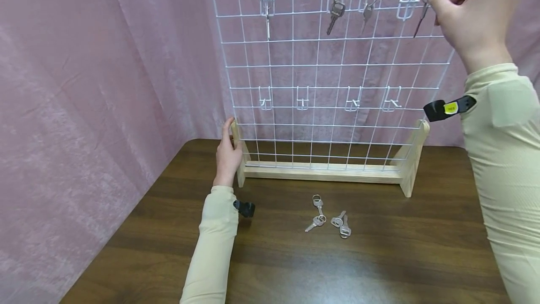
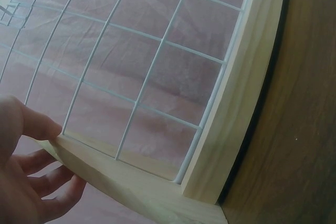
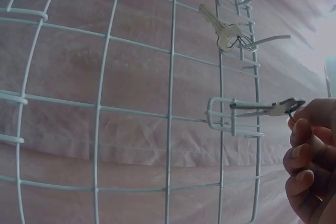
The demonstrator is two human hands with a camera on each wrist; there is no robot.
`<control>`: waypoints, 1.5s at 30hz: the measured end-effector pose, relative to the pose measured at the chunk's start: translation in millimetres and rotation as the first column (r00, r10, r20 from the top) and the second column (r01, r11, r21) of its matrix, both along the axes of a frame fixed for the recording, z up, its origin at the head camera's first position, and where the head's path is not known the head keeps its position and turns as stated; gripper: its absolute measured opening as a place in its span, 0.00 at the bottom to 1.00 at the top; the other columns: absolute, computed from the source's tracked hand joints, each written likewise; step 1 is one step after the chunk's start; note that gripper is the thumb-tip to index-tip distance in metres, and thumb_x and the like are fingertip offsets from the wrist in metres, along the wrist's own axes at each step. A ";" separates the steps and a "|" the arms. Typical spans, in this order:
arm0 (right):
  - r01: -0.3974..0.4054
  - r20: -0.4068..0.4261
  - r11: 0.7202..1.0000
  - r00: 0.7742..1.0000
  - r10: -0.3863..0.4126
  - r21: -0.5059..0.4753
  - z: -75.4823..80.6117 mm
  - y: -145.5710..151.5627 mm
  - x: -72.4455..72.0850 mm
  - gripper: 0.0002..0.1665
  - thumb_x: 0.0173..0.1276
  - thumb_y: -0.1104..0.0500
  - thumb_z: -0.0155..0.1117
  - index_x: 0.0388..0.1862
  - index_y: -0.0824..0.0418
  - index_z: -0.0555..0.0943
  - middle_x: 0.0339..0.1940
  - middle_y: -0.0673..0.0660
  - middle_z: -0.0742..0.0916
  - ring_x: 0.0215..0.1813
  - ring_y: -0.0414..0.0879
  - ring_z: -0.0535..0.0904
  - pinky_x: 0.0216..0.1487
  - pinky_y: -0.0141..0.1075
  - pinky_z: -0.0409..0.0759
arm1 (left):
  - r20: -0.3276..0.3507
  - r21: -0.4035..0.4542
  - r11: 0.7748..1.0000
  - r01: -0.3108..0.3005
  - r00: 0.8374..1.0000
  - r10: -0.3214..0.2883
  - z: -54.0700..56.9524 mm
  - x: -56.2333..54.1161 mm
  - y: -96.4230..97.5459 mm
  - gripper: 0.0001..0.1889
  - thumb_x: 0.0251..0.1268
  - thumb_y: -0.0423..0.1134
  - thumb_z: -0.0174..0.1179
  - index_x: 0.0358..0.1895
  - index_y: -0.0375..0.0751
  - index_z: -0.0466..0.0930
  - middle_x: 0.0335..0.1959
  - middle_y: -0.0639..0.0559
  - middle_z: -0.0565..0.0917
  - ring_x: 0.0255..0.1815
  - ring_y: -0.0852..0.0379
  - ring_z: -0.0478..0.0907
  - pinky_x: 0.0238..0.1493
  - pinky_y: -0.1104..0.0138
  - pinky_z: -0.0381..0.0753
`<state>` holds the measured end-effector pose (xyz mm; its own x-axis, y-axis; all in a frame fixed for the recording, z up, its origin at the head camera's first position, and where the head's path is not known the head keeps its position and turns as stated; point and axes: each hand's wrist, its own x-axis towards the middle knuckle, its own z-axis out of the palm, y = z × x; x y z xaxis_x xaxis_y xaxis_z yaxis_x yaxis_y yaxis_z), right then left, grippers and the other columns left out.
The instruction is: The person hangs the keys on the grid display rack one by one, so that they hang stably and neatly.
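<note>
At two o'clock on my head feed, the right hand (image 1: 478,15) pinches a metal key (image 3: 281,109) by its split ring (image 3: 291,114), thumb and index fingertip meeting on it. The key hangs blade down, just beside the rightmost white wire hook (image 1: 408,1) I can see in the top row; I can't tell whether the ring is over the prong.

At eight o'clock, the left hand (image 1: 228,156) grips the left wooden end support (image 1: 241,175), thumb on the inner side and fingers bent along the outer edge. The white wire grid (image 1: 293,65) stands upright between the end supports.

Three more hanging keys (image 1: 337,9) show on the top row, one at twelve o'clock and two at one. A lower row of four hooks (image 1: 353,104) runs from twelve o'clock towards three. At five o'clock, four loose keys (image 1: 314,224), each with a ring, lie in two pairs on the brown table (image 1: 379,257). A pink drape (image 1: 105,83) fills ten o'clock.
</note>
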<state>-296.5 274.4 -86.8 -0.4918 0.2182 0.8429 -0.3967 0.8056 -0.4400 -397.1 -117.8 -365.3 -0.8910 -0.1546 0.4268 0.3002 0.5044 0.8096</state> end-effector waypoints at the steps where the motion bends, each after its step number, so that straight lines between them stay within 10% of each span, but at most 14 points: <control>1: -0.001 0.002 1.000 1.000 0.001 0.000 -1.0 0.6 -1.0 0.18 0.63 0.54 0.53 0.21 0.27 0.68 0.06 0.19 0.66 0.12 0.15 0.60 0.35 0.18 0.55 | 0.000 0.002 1.000 0.001 1.000 -0.001 -0.4 0.0 -0.2 0.37 0.68 0.31 0.50 0.73 0.70 0.52 0.54 0.37 0.79 0.46 0.39 0.81 0.40 0.48 0.83; 20: 0.011 0.111 1.000 0.994 -0.014 0.024 -13.3 7.3 -11.9 0.14 0.64 0.49 0.54 0.23 0.28 0.66 0.06 0.18 0.68 0.13 0.15 0.62 0.33 0.20 0.55 | 0.004 0.012 1.000 0.008 1.000 -0.008 1.6 1.1 -1.2 0.36 0.68 0.31 0.50 0.73 0.70 0.53 0.55 0.38 0.79 0.48 0.40 0.80 0.43 0.48 0.82; 45: -0.284 0.109 0.949 0.957 0.270 0.140 -137.2 -33.2 39.7 0.04 0.65 0.64 0.61 0.36 0.63 0.82 0.14 0.27 0.75 0.15 0.23 0.68 0.19 0.20 0.63 | 0.020 -0.014 1.000 -0.025 0.999 0.025 1.3 5.0 -0.2 0.36 0.69 0.32 0.48 0.73 0.73 0.51 0.57 0.37 0.78 0.44 0.41 0.80 0.40 0.52 0.82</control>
